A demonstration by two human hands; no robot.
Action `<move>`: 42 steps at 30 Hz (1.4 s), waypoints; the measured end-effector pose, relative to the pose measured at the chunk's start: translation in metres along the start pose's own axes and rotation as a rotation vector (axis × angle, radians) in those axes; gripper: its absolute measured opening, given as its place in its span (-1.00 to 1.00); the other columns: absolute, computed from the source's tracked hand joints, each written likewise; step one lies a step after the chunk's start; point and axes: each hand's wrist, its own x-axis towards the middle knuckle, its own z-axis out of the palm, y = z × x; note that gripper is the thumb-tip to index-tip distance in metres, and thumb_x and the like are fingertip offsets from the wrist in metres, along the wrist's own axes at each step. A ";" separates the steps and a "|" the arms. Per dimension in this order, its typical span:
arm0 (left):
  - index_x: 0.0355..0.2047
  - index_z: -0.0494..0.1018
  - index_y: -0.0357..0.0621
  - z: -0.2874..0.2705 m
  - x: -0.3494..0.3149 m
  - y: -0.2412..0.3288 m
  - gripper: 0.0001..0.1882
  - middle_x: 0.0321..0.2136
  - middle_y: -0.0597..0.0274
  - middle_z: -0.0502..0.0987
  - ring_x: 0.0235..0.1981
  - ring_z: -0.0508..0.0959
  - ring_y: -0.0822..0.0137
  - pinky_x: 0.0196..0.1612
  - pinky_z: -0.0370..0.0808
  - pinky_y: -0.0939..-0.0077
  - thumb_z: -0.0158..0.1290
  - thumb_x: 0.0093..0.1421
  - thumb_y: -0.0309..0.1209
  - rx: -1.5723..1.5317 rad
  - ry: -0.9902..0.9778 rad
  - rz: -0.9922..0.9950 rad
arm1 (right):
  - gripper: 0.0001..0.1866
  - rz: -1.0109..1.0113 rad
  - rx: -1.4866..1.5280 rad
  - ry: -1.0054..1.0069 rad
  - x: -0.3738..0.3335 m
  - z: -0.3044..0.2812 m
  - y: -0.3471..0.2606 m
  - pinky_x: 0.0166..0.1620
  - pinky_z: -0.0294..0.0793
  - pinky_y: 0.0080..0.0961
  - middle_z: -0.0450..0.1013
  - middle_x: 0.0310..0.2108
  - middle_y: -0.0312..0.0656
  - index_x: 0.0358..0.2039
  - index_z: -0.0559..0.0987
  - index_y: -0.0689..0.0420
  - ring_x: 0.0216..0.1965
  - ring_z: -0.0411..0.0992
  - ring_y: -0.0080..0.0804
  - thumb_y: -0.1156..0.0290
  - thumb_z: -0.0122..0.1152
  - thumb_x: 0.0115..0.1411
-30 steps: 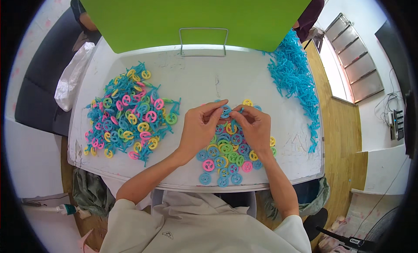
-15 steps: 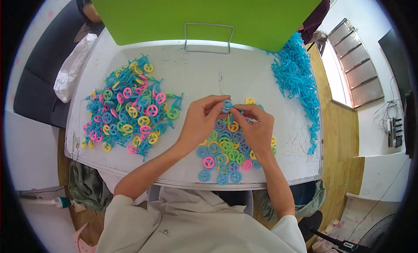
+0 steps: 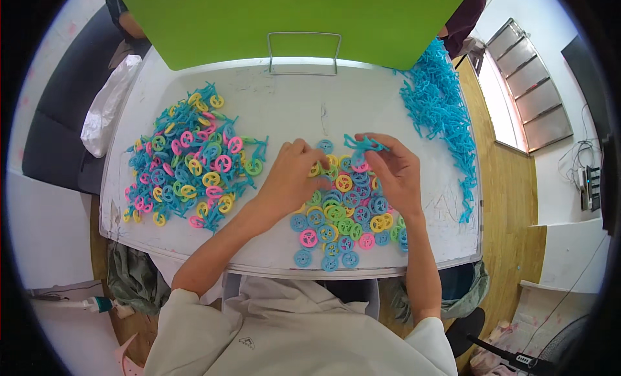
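My right hand [image 3: 398, 172] pinches a blue branched plastic piece [image 3: 363, 143] above the back of the loose wheel pile. A paler blue part shows just below that piece, too blurred to name. My left hand [image 3: 291, 175] is curled down at the left back edge of the pile, its fingertips by a yellow plastic wheel [image 3: 315, 169]; whatever they grip is hidden. The small spoked plastic wheels [image 3: 336, 213], in blue, green, yellow and pink, lie loose on the white table [image 3: 272, 114]. One blue wheel [image 3: 325, 145] lies between my hands.
At left is a heap of blue pieces with wheels on them [image 3: 187, 159]. Plain blue branched pieces [image 3: 436, 104] are heaped along the right edge. A green panel [image 3: 291, 20] with a metal wire handle [image 3: 304, 34] stands at the back. Other people show partly behind it.
My hands have parted from close together over a blue wheel. The left has dropped to the pile's edge; the right has shifted right, with the blue branched piece now plainly in its fingers.
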 end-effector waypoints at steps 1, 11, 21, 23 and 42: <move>-0.32 0.49 -0.15 0.005 -0.004 -0.004 -0.76 -0.41 0.15 0.48 -0.31 0.46 0.15 -0.21 0.40 0.30 0.25 -0.02 -0.44 -0.019 -0.003 0.055 | -0.74 -0.005 0.000 0.003 0.000 0.001 0.000 -0.07 0.46 -0.55 0.47 -0.21 -0.20 -0.10 0.49 0.31 -0.16 0.47 -0.47 0.67 0.12 0.17; -0.33 0.43 -0.27 -0.020 0.013 0.011 -0.83 -0.48 0.26 0.53 -0.49 0.48 0.53 -0.43 0.43 0.65 0.16 0.17 -0.44 -0.856 -0.011 -0.375 | -0.81 -0.105 -0.450 0.009 -0.002 -0.006 0.006 -0.21 0.49 -0.61 0.53 -0.34 -0.18 -0.30 0.56 0.27 -0.25 0.50 -0.47 0.69 0.26 0.03; -0.30 0.34 -0.36 -0.007 0.008 0.014 -0.95 -0.37 0.10 0.51 -0.31 0.58 0.37 -0.29 0.63 0.50 -0.03 0.25 -0.61 -1.108 -0.046 -0.375 | -0.82 -0.105 -0.248 -0.089 -0.005 0.012 0.013 -0.19 0.47 -0.58 0.53 -0.34 -0.17 -0.31 0.57 0.27 -0.24 0.50 -0.45 0.74 0.13 0.07; -0.29 0.32 -0.34 -0.002 0.006 0.013 -0.95 -0.40 0.12 0.52 -0.34 0.58 0.42 -0.27 0.58 0.54 -0.05 0.27 -0.60 -0.939 0.056 -0.275 | -0.85 -0.079 -0.312 -0.097 -0.006 0.014 0.013 -0.21 0.47 -0.59 0.53 -0.35 -0.17 -0.31 0.56 0.28 -0.26 0.49 -0.47 0.71 0.14 0.08; -0.13 0.51 -0.31 0.012 -0.001 0.024 -0.71 -0.26 0.10 0.61 -0.32 0.58 0.45 -0.28 0.51 0.62 -0.14 0.22 -0.73 -0.824 0.293 -0.086 | -0.84 0.252 0.050 0.199 -0.009 0.027 0.019 -0.43 0.32 -0.77 0.48 -0.52 -0.36 -0.35 0.60 0.23 -0.47 0.37 -0.74 0.38 0.28 0.18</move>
